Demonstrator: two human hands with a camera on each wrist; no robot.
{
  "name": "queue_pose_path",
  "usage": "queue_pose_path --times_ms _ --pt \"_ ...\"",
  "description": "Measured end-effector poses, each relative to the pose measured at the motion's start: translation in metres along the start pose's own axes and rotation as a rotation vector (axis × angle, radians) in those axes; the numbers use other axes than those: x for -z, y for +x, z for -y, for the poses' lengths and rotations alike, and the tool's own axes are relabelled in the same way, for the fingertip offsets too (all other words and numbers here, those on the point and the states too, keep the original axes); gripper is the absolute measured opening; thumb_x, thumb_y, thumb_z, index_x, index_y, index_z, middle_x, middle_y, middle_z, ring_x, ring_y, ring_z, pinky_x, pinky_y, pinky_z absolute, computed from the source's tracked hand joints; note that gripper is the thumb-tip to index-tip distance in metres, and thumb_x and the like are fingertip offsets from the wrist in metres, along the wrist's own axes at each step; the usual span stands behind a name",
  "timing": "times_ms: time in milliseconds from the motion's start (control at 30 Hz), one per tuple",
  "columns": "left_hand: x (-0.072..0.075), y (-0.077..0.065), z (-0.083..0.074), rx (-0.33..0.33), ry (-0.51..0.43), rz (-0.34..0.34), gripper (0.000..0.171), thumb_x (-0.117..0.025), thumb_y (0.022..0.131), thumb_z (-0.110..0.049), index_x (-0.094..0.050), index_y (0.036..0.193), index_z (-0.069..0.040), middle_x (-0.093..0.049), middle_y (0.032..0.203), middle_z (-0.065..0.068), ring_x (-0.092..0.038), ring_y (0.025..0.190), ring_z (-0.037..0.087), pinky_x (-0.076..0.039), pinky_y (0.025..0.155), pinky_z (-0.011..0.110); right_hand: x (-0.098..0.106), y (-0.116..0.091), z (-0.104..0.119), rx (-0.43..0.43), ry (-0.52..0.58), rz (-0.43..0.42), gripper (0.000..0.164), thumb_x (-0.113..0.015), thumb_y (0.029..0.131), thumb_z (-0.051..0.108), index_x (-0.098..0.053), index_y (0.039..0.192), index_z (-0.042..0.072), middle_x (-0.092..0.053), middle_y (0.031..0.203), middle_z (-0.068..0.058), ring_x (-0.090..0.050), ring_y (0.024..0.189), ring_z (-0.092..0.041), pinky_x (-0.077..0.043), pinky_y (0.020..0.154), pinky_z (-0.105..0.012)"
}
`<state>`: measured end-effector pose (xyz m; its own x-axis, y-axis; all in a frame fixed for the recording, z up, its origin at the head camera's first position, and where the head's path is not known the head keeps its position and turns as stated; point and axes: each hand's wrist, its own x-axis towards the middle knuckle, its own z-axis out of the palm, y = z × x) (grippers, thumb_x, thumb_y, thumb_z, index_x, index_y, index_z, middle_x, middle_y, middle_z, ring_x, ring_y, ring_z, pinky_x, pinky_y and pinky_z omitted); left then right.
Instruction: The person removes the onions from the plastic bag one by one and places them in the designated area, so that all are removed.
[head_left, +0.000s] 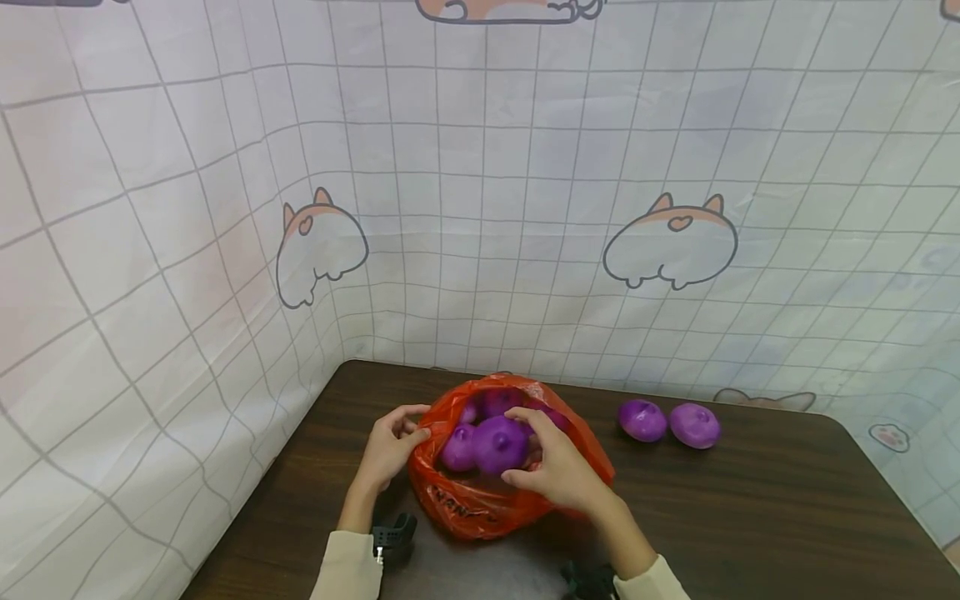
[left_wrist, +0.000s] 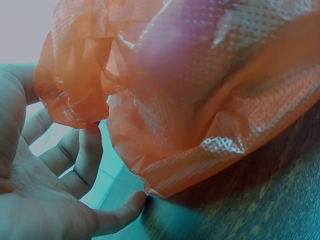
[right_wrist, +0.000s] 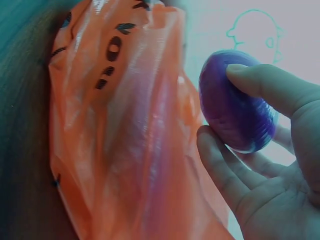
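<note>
At far left, a white grid-patterned cloth (head_left: 135, 250) rises beside the dark wooden table (head_left: 750, 508). My left hand (head_left: 392, 448), below a pale sleeve (head_left: 348, 567) and a black wrist strap (head_left: 395, 533), is at the left rim of the red plastic bag (head_left: 480, 510); its fingers are bent and hold the edge. The bag stands on the table, mouth open, black lettering on its near side. Several purple round items (head_left: 457, 450) lie inside; the exact count I cannot tell. At the mouth is a knobbed purple piece (head_left: 500, 446), gripped between thumb and fingers of my right hand (head_left: 558, 468). Right of the bag, well apart from it, two purple pieces (head_left: 694, 426) rest on the table, side by side.
</note>
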<state>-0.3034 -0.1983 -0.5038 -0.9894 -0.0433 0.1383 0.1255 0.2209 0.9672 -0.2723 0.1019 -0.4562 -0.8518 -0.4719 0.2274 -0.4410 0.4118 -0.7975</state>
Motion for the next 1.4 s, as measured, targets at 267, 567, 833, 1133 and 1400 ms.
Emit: queue_pose_path --times_ms 267,567,833,1133,1400 --pt "0.000 0.001 0.001 0.004 0.000 -0.006 0.034 -0.071 0.091 -0.003 -0.071 0.123 -0.012 -0.065 0.084 0.008 -0.054 0.069 0.015 -0.047 0.058 0.025 0.013 -0.005 0.005 0.069 -0.037 -0.068 0.078 -0.089 0.079 0.021 -0.046 0.144 0.023 -0.054 0.138 -0.002 -0.065 0.104 -0.018 -0.058 0.088 -0.037" --pt "-0.001 0.000 0.000 0.029 -0.008 -0.015 0.034 -0.072 0.091 -0.003 -0.071 0.123 -0.014 -0.064 0.085 0.011 -0.054 0.069 0.017 -0.047 0.058 0.025 0.026 -0.010 0.011 0.116 0.002 -0.093 0.078 -0.087 0.081 0.019 -0.043 0.146 0.021 -0.050 0.149 -0.005 -0.061 0.124 -0.022 -0.054 0.101 -0.039" --pt "0.000 0.000 0.001 0.008 0.000 -0.005 0.035 -0.072 0.090 -0.003 -0.071 0.123 -0.013 -0.065 0.085 0.013 -0.055 0.069 0.017 -0.048 0.059 0.026 0.041 -0.016 0.012 0.147 0.004 -0.149 0.081 -0.086 0.084 0.025 -0.041 0.151 0.029 -0.051 0.148 -0.002 -0.055 0.130 -0.023 -0.050 0.106 -0.040" --pt "-0.001 0.000 0.002 0.014 0.001 -0.008 0.035 -0.072 0.090 -0.002 -0.071 0.123 -0.013 -0.065 0.085 0.013 -0.055 0.069 0.017 -0.048 0.058 0.026 0.062 -0.023 0.008 0.067 0.035 -0.183 0.079 -0.085 0.085 0.024 -0.041 0.151 0.023 -0.050 0.139 -0.006 -0.065 0.113 -0.028 -0.058 0.090 -0.038" --pt "0.000 0.000 0.003 0.010 0.002 -0.006 0.035 -0.072 0.091 -0.002 -0.070 0.124 -0.012 -0.065 0.086 0.014 -0.054 0.068 0.016 -0.047 0.058 0.026 0.081 -0.030 0.000 0.020 0.044 -0.219 0.079 -0.082 0.088 0.024 -0.038 0.153 0.023 -0.053 0.137 -0.010 -0.069 0.107 -0.024 -0.058 0.088 -0.033"
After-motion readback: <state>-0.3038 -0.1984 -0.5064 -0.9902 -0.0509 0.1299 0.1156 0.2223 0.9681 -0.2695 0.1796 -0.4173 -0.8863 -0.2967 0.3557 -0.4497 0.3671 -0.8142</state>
